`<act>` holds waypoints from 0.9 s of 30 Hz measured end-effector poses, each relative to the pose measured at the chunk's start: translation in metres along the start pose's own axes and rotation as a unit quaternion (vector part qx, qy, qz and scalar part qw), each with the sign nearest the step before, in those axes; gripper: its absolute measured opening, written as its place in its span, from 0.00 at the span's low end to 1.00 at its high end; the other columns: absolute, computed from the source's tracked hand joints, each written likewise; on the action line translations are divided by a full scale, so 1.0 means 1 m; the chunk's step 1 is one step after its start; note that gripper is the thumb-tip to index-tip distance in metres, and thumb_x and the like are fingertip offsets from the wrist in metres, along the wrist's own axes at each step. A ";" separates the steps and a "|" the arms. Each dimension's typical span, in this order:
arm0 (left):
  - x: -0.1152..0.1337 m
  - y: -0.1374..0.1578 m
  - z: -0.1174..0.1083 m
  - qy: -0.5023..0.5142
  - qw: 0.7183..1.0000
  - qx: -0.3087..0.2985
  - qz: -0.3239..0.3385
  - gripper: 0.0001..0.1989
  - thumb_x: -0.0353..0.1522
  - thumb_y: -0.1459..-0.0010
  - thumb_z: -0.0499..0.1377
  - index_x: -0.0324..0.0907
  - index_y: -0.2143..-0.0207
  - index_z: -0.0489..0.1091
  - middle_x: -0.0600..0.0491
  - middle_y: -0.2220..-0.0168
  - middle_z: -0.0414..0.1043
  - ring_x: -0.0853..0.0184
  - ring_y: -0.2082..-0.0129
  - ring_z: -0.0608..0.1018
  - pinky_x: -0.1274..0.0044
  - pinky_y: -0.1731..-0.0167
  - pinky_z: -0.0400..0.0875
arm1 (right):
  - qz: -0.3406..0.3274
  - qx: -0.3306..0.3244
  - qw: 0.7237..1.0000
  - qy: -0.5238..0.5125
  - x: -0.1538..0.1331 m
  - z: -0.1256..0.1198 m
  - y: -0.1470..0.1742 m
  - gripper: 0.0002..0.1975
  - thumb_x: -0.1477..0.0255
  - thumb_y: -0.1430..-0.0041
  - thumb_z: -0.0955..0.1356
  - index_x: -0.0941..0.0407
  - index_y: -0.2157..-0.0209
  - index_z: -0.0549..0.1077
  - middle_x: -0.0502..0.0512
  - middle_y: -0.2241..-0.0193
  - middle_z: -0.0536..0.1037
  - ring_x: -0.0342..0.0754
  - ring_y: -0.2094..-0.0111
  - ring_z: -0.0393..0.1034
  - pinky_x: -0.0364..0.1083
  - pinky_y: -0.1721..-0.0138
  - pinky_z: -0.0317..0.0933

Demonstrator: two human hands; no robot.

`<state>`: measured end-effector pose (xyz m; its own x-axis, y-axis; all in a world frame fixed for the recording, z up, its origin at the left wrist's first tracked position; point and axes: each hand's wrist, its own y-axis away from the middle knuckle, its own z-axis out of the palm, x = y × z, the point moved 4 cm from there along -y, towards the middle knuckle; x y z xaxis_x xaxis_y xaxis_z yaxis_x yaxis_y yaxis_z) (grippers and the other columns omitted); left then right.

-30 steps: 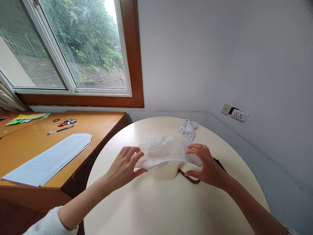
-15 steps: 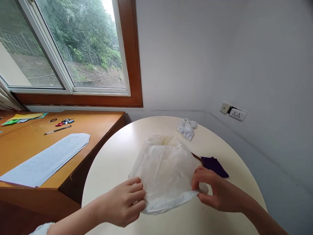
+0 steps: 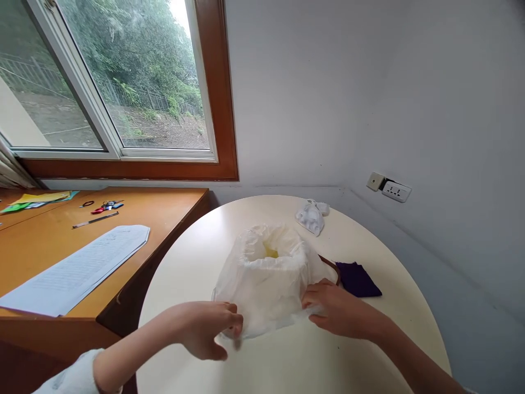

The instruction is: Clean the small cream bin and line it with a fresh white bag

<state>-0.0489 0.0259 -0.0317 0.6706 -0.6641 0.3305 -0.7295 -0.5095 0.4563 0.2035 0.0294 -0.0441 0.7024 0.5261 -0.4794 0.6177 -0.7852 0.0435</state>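
Observation:
A translucent white plastic bag is draped over a container on the round table, its mouth folded outward over the rim. Something yellow shows down inside the opening. At the bag's lower left edge is my left hand, its thumb apart from the bent fingers and nothing gripped between them; the fingertips are slightly blurred. My right hand pinches the bag's lower right edge between thumb and fingers. Just behind that hand, a brown curved edge sticks out from under the bag.
A folded dark purple cloth lies right of the bag on the cream round table. Farther back sits a small knotted plastic bag. On the wooden desk are papers, a pen and keys.
The bag's lower edge has dropped toward the container and its opening shows wider. My left hand has let go of the edge. My right hand has moved left and slightly away from me.

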 end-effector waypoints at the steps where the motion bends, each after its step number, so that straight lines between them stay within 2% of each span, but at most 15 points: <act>1: 0.003 0.010 -0.010 0.041 0.999 -0.026 -0.010 0.19 0.35 0.56 0.60 0.47 0.58 0.68 0.50 0.60 0.72 0.61 0.66 0.76 0.75 0.73 0.67 | 0.003 0.002 1.000 -0.017 -0.002 -0.010 0.004 0.08 0.75 0.47 0.64 0.54 0.65 0.72 0.52 0.64 0.75 0.48 0.61 0.67 0.47 0.57 0.57; 2: 0.007 0.019 -0.022 0.086 0.996 -0.036 0.003 0.20 0.37 0.55 0.60 0.47 0.57 0.67 0.51 0.60 0.72 0.61 0.63 0.76 0.76 0.70 0.68 | 0.013 0.013 0.999 -0.032 -0.003 -0.021 0.007 0.08 0.72 0.45 0.63 0.53 0.64 0.72 0.52 0.63 0.75 0.48 0.61 0.67 0.46 0.59 0.58; 4: 0.010 0.032 -0.050 0.156 0.987 0.022 0.008 0.14 0.39 0.47 0.55 0.45 0.58 0.67 0.53 0.65 0.73 0.65 0.64 0.75 0.78 0.67 0.68 | 0.046 0.068 0.995 -0.049 -0.004 -0.045 0.012 0.09 0.69 0.41 0.60 0.53 0.65 0.71 0.52 0.65 0.75 0.46 0.65 0.67 0.45 0.63 0.60; 5: 0.008 0.035 -0.063 0.168 0.983 0.077 -0.018 0.12 0.41 0.45 0.52 0.44 0.63 0.67 0.53 0.68 0.72 0.67 0.68 0.74 0.78 0.69 0.67 | 0.054 0.105 0.992 -0.050 -0.006 -0.055 0.012 0.10 0.68 0.40 0.59 0.53 0.66 0.71 0.52 0.66 0.75 0.46 0.66 0.67 0.45 0.64 0.60; 7: -0.004 0.033 -0.085 0.185 0.954 0.207 -0.114 0.18 0.46 0.42 0.46 0.41 0.68 0.65 0.54 0.74 0.68 0.70 0.76 0.71 0.79 0.75 0.66 | 0.033 0.177 0.983 -0.027 -0.014 -0.068 0.009 0.09 0.65 0.40 0.61 0.52 0.63 0.70 0.53 0.62 0.74 0.47 0.61 0.67 0.47 0.61 0.60; 9: -0.015 0.022 -0.095 0.208 0.914 0.288 -0.195 0.23 0.50 0.43 0.42 0.40 0.64 0.63 0.55 0.76 0.65 0.71 0.80 0.68 0.79 0.80 0.64 | -0.027 0.218 0.975 0.029 -0.026 -0.070 0.000 0.17 0.65 0.44 0.65 0.51 0.53 0.66 0.56 0.54 0.70 0.51 0.52 0.62 0.51 0.53 0.57; 11: -0.020 0.003 -0.094 0.244 0.904 0.270 -0.222 0.28 0.53 0.45 0.42 0.40 0.55 0.59 0.56 0.77 0.64 0.71 0.83 0.68 0.79 0.82 0.63 | -0.079 0.225 0.966 0.098 -0.038 -0.063 -0.013 0.27 0.68 0.48 0.69 0.52 0.47 0.61 0.58 0.48 0.66 0.53 0.47 0.58 0.55 0.48 0.51; 12: -0.021 -0.007 -0.092 0.260 0.905 0.250 -0.225 0.30 0.53 0.46 0.43 0.39 0.51 0.56 0.57 0.78 0.63 0.71 0.83 0.67 0.79 0.83 0.63 | -0.098 0.222 0.962 0.126 -0.042 -0.057 -0.019 0.26 0.70 0.49 0.69 0.53 0.47 0.61 0.59 0.49 0.66 0.53 0.47 0.58 0.56 0.47 0.50; 14: -0.020 -0.021 -0.086 0.289 0.909 0.209 -0.216 0.31 0.51 0.47 0.47 0.39 0.50 0.54 0.58 0.79 0.62 0.71 0.84 0.67 0.80 0.84 0.61 | -0.129 0.220 0.954 0.156 -0.045 -0.046 -0.028 0.18 0.75 0.48 0.68 0.54 0.54 0.66 0.57 0.55 0.72 0.51 0.51 0.63 0.56 0.48 0.49; 16: -0.018 -0.029 -0.079 0.325 0.910 0.174 -0.191 0.25 0.46 0.48 0.50 0.40 0.53 0.57 0.58 0.78 0.62 0.72 0.84 0.66 0.81 0.86 0.60 | -0.160 0.228 0.946 0.164 -0.045 -0.036 -0.032 0.10 0.79 0.46 0.66 0.56 0.61 0.68 0.53 0.64 0.75 0.48 0.56 0.67 0.54 0.48 0.50; 18: -0.015 -0.031 -0.073 0.365 0.904 0.160 -0.154 0.18 0.40 0.50 0.52 0.40 0.58 0.60 0.57 0.75 0.62 0.73 0.82 0.65 0.82 0.86 0.59 | -0.190 0.249 0.935 0.165 -0.043 -0.028 -0.031 0.07 0.81 0.45 0.64 0.57 0.65 0.68 0.51 0.68 0.75 0.45 0.60 0.68 0.52 0.48 0.52; 21: -0.014 -0.028 -0.069 0.386 0.895 0.194 -0.108 0.15 0.34 0.51 0.50 0.42 0.58 0.60 0.57 0.73 0.62 0.73 0.81 0.65 0.83 0.86 0.59 | -0.227 0.271 0.917 0.186 -0.041 -0.016 -0.031 0.09 0.83 0.44 0.61 0.58 0.67 0.69 0.52 0.70 0.74 0.44 0.62 0.68 0.49 0.47 0.54; 23: -0.014 -0.025 -0.069 0.359 0.898 0.228 -0.111 0.16 0.33 0.51 0.49 0.42 0.58 0.60 0.56 0.73 0.63 0.72 0.79 0.66 0.82 0.86 0.60 | -0.230 0.272 0.912 0.203 -0.041 -0.010 -0.032 0.11 0.84 0.44 0.59 0.58 0.69 0.69 0.53 0.71 0.74 0.44 0.62 0.68 0.49 0.47 0.54; 25: -0.013 -0.022 -0.071 0.305 0.903 0.272 -0.131 0.16 0.31 0.51 0.48 0.42 0.58 0.61 0.54 0.71 0.65 0.69 0.76 0.69 0.81 0.82 0.63 | -0.218 0.259 0.920 0.197 -0.043 -0.010 -0.034 0.12 0.84 0.44 0.59 0.58 0.69 0.70 0.54 0.71 0.74 0.45 0.63 0.68 0.50 0.46 0.54; 27: -0.010 -0.020 -0.074 0.250 0.904 0.315 -0.145 0.17 0.30 0.51 0.48 0.42 0.57 0.61 0.53 0.68 0.67 0.67 0.72 0.71 0.79 0.78 0.64 | -0.201 0.230 0.942 0.140 -0.049 -0.020 -0.034 0.09 0.81 0.44 0.62 0.58 0.64 0.70 0.55 0.67 0.75 0.46 0.61 0.68 0.52 0.45 0.53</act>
<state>-0.0313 0.0827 0.0170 0.7077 -0.2026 0.6768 -0.3398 -0.9375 0.0747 0.1550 0.0372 -0.0050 0.5503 0.8257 -0.1243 0.6798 -0.5295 -0.5074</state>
